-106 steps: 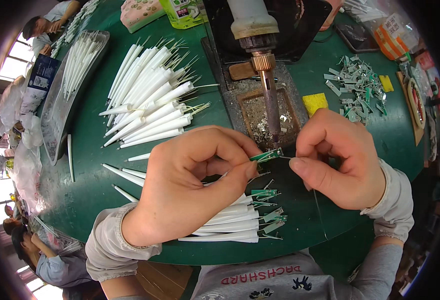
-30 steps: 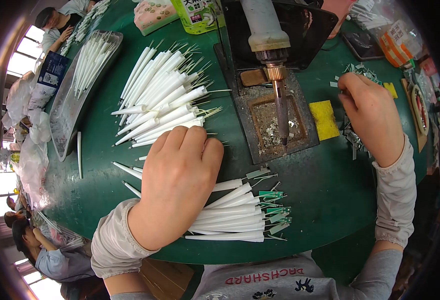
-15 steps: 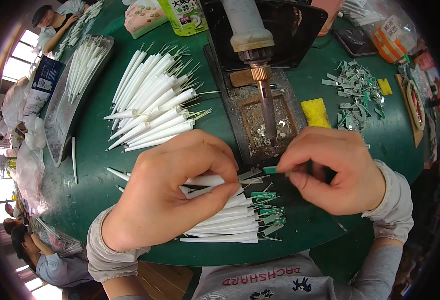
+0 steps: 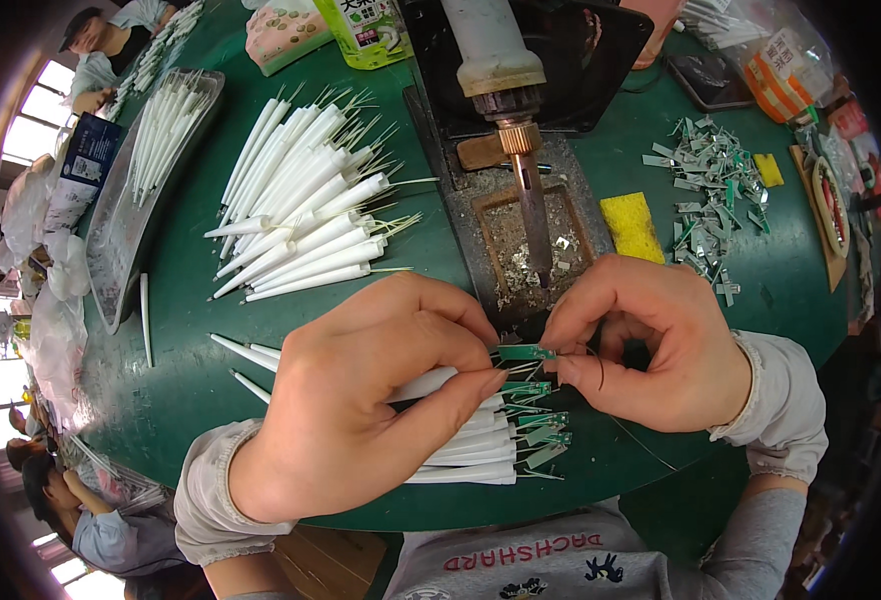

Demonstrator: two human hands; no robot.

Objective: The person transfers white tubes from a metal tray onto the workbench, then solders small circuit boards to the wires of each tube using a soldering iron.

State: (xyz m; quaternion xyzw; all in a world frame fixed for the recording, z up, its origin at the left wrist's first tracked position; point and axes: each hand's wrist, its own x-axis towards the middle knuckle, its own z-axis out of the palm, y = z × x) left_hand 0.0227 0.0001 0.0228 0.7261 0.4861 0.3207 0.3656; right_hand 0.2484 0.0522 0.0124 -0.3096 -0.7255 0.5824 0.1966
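My left hand (image 4: 386, 395) pinches a white tapered tube (image 4: 424, 384) near its wide end, where thin wires come out. A small green circuit board (image 4: 523, 352) is between the thumb and fingers of my right hand (image 4: 661, 350). The board's left end meets the fingertips of my left hand, at the wires; whether it touches them cannot be made out. A thin wire (image 4: 602, 372) curls beside my right fingertips. Below both hands lies a row of similar tubes (image 4: 466, 447) with green boards at their wire ends. The soldering iron (image 4: 533, 210) hangs tip-down just beyond.
The iron's tip is over a metal tray (image 4: 481, 225) of solder scraps. A yellow sponge (image 4: 632, 227) and a heap of small boards (image 4: 706, 190) are at right. At left are a pile of wired tubes (image 4: 306, 200) and a long clear tray (image 4: 111, 270). Other people sit beyond.
My right hand has moved left, bringing the circuit board up to the wire end of the tube. My left hand has shifted slightly right and down, still pinching the tube.
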